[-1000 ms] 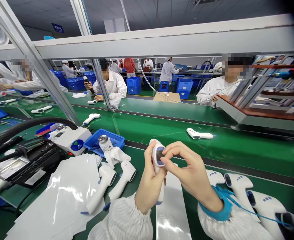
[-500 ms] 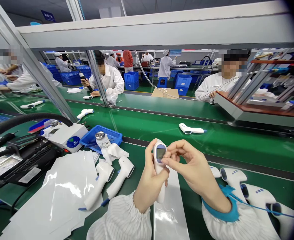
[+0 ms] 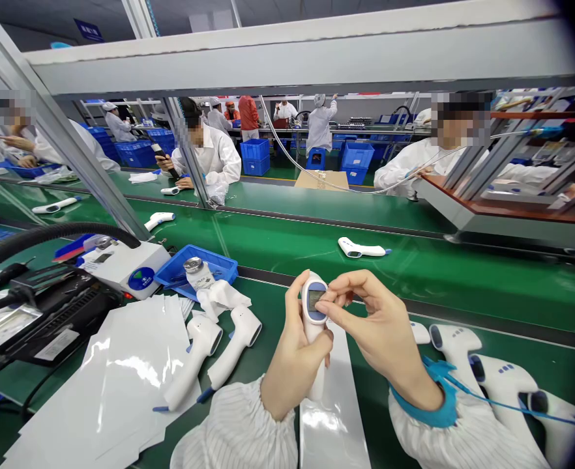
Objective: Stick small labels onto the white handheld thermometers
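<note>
A white infrared thermometer with a blue-framed screen stands tilted in my left hand, whose fingers wrap round its body. My right hand is at the screen's right edge, thumb and fingertips pinched together there. Whatever is between those fingertips is too small or hidden to make out. Beneath the held thermometer lies a glossy white sheet. Two more thermometers, one and another, rest left of my left hand. Several others, such as this thermometer, lie right of my right wrist, which wears a blue strap.
Beyond my hands, a green conveyor belt carries spaced thermometers, one of them ahead. Left are glossy sheets, a blue tray with a metal-capped bottle, and a white box. Co-workers sit across the belt; a metal post rises left.
The thermometers on the belt have shifted left. My right fingertips have moved slightly over the screen's edge, while my left hand keeps its hold.
</note>
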Available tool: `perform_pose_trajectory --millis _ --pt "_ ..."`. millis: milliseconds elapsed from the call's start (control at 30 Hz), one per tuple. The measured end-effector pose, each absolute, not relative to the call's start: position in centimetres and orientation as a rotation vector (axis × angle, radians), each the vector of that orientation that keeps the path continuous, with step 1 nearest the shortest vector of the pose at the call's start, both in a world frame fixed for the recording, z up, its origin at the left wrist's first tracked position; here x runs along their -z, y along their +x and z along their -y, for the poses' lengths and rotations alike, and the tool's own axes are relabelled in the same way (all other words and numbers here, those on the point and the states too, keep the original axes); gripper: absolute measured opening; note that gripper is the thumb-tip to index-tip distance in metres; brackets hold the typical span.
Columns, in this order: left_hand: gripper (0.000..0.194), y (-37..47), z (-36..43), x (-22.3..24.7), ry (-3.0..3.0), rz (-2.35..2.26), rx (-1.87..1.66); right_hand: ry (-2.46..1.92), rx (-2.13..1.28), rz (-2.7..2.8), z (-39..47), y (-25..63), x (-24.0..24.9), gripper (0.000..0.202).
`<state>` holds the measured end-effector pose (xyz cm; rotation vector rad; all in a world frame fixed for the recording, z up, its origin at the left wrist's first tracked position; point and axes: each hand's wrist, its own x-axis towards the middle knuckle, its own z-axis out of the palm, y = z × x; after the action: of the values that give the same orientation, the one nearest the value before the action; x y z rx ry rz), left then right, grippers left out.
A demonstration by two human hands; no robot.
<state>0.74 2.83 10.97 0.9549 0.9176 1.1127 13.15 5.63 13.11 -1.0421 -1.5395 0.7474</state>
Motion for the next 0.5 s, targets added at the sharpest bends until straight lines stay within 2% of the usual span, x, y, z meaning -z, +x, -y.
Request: perform_pose_trajectory --millis 500 --pt "0.076 0.81 -2.66 -11.16 0.961 -0.903 -1.121 -1.022 -0.736 1.531 -5.39 13.34 -12.83 0.018"
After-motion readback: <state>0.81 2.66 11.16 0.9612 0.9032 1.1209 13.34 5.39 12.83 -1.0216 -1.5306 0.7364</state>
